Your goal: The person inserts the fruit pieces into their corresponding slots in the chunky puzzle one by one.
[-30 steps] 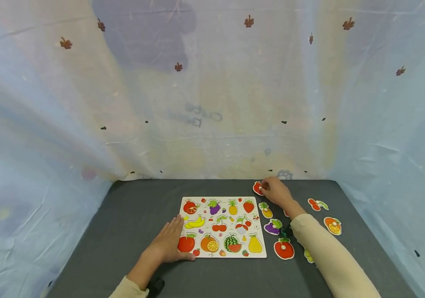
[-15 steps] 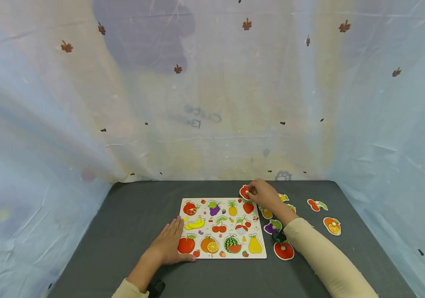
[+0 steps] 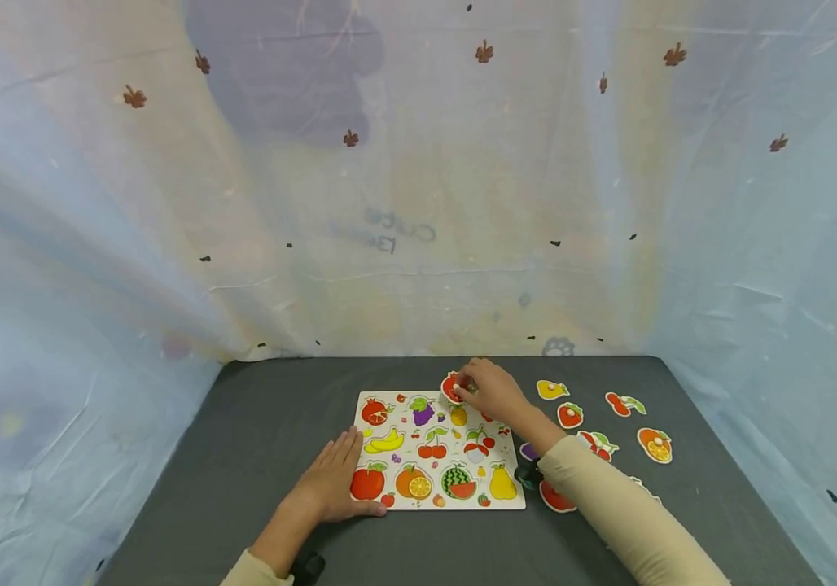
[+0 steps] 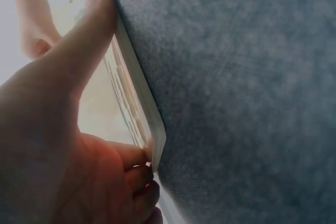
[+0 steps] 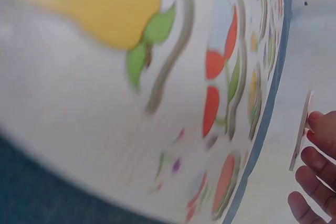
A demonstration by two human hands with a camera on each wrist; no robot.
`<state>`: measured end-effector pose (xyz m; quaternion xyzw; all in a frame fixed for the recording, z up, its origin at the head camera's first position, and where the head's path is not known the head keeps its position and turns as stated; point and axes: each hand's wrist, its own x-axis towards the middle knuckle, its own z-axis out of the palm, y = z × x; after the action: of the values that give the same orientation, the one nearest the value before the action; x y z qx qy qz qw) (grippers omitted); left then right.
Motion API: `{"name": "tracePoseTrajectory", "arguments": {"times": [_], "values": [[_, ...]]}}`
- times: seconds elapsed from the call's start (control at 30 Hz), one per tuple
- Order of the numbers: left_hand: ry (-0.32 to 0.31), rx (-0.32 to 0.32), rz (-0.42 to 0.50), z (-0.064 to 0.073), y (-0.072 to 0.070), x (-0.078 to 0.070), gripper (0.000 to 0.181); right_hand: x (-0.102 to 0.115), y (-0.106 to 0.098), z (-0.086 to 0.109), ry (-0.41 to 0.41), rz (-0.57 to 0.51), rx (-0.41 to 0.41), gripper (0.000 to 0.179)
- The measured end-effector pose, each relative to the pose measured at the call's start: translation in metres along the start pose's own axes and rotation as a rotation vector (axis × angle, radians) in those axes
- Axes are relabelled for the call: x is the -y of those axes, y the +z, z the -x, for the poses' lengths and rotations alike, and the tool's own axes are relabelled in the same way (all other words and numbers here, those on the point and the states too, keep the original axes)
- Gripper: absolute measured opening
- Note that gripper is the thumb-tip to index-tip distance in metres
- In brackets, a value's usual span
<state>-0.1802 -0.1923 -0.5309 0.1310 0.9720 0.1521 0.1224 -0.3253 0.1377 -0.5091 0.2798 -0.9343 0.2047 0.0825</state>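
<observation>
A white puzzle board [image 3: 458, 505] printed with fruit lies flat on the dark table. My left hand [image 3: 326, 482] rests on its left edge, fingers straight, thumb by the near left corner. The left wrist view shows that hand [image 4: 79, 103] against the board's edge. Over the back edge, my right hand [image 3: 495, 392] pinches a red pomegranate puzzle piece [image 3: 450, 389] by its small knob. Edge-on in the right wrist view, the piece [image 5: 300, 135] is held above the board between thumb and finger. The right hand covers part of the board's back right corner.
Right of the board lie several loose pieces: a yellow one [image 3: 552, 390], a strawberry [image 3: 570, 416], cherries [image 3: 624, 404], an orange [image 3: 655, 445] and a red-and-green one [image 3: 598, 444]. The right sleeve [image 3: 620, 500] partly covers others. A pale curtain [image 3: 418, 309] closes the table's back.
My right hand has carried the pomegranate piece leftward from beyond the board's back right corner to over its back edge. The left hand has stayed in place.
</observation>
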Motion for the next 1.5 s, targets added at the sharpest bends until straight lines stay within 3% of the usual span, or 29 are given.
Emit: {"name": "tracePoseTrajectory", "arguments": {"times": [0.47,0.8,1.0,1.13,1.5], "values": [[0.011,0.011,0.026,-0.001,-0.002,0.002,0.135,0.033,0.017,-0.010,-0.021,-0.004,-0.010,0.013],[0.041,-0.034,0.041,-0.009,0.015,0.017,0.142,0.057,0.031,-0.019,-0.047,-0.002,-0.003,0.015],[0.034,-0.009,0.067,-0.002,0.005,0.008,0.141,0.068,0.044,-0.025,-0.052,0.021,0.006,0.015],[0.010,0.005,0.019,0.000,0.000,0.001,0.136,0.073,0.049,-0.028,-0.043,0.036,0.024,0.015],[0.018,0.013,0.048,0.001,-0.002,0.000,0.137,0.088,0.063,-0.040,-0.024,0.038,0.042,0.018]]}}
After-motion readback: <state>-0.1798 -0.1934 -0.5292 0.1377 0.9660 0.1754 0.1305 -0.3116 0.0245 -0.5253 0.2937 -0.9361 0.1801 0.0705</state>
